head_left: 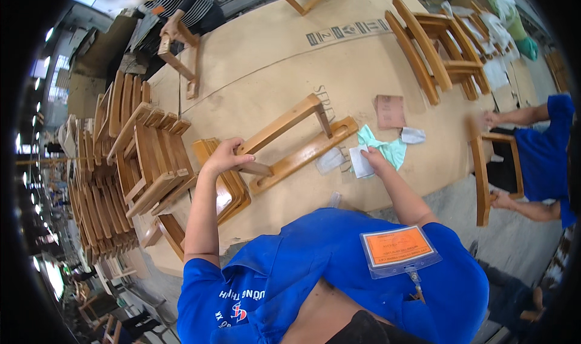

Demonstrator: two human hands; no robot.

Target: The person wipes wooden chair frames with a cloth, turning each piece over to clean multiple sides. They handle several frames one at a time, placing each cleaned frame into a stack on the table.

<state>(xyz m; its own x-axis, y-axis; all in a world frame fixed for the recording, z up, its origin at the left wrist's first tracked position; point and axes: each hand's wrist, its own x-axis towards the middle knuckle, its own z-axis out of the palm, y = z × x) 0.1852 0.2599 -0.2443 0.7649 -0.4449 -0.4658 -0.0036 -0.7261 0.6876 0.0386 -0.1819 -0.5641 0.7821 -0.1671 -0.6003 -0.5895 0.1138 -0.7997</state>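
big cardboard-covered table (272, 59) ran out past both sets of fingers, stacked wooden frames (130, 156) off beyond the left hand. left hand (225, 155) was curled shut around the near rail of a wooden frame piece (290, 141), steadying it. right hand (376, 161) pinched a small pale sanding pad (362, 161), teal cloth (387, 147) just past its fingertips. looked like the sanding step; next move probably needed the pad brought across onto the wood.

Smooth, slightly glossy varnished wood on the frame (290, 144), matt brown cardboard over the table (266, 59), soft teal cloth (387, 147), rough brownish sandpaper sheet (390, 111) further right.
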